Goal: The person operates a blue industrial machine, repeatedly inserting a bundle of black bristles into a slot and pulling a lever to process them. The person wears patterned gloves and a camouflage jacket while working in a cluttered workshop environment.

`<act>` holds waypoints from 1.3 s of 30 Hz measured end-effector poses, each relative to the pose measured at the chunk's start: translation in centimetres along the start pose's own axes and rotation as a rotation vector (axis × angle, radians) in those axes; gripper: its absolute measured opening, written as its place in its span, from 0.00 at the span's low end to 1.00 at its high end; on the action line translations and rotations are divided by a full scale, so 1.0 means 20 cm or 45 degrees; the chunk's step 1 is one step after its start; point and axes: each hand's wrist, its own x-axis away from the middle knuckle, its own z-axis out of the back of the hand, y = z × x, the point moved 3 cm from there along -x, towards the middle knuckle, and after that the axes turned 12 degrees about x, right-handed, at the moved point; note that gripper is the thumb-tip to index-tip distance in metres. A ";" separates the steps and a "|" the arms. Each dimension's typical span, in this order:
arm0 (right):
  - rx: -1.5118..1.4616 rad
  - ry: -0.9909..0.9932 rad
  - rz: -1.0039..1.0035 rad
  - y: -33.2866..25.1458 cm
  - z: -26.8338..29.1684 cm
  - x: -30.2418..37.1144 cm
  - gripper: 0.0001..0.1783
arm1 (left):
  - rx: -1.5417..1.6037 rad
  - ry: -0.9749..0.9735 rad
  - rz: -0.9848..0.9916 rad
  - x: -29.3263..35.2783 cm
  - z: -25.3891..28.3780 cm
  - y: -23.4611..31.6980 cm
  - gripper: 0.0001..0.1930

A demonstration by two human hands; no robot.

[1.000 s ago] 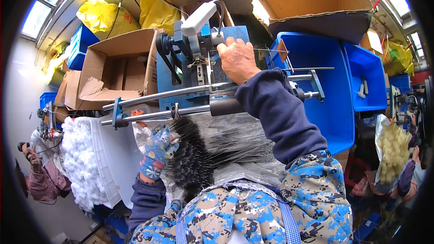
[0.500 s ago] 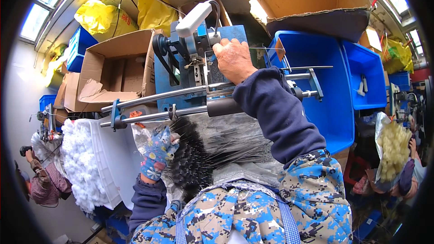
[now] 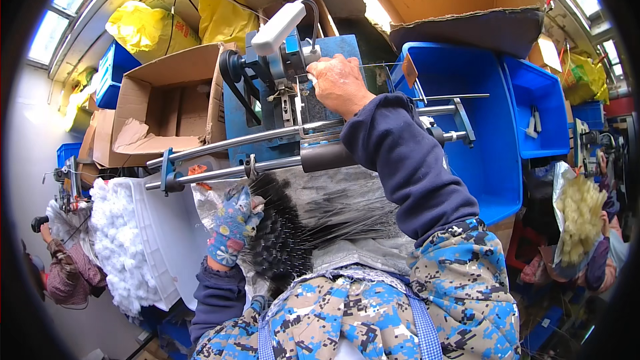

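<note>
Black bristles (image 3: 283, 237) lie in a dense bundle near the person, low and left of centre, on grey sheeting (image 3: 347, 207) over the lap. Right arm stretches far forward, its dark sleeve rising to the blue machine (image 3: 293, 93). Left arm comes up short from below. Two steel rails (image 3: 267, 153) cross in front; cardboard boxes (image 3: 160, 107), blue bins (image 3: 480, 127) and yellow bags (image 3: 220, 7) crowd behind. Right hand (image 3: 339, 83) is curled loosely, fingers pinching at the machine's head. Left hand (image 3: 230, 223), in a patterned glove, is closed around the bristle bundle's left side.
</note>
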 end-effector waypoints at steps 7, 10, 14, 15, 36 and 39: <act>0.199 0.021 -0.092 0.03 0.09 0.09 0.17 | -0.127 0.087 -0.143 0.04 0.00 -0.02 0.13; 0.155 0.156 -0.056 0.04 0.12 0.22 0.25 | 0.027 0.113 -0.004 0.06 0.01 -0.04 0.13; 0.123 0.002 -0.035 0.02 0.16 0.26 0.28 | -0.048 0.072 -0.140 0.02 0.01 0.02 0.14; 0.181 -0.052 -0.046 0.02 0.19 0.27 0.31 | -0.172 0.116 -0.217 0.02 0.03 0.05 0.14; 0.288 -0.126 -0.211 0.11 0.11 0.29 0.24 | -0.301 0.244 -0.780 -1.39 -0.54 1.13 0.17; 0.247 -0.119 -0.172 0.13 0.18 0.37 0.25 | -0.313 0.213 -0.768 -1.40 -0.55 1.12 0.16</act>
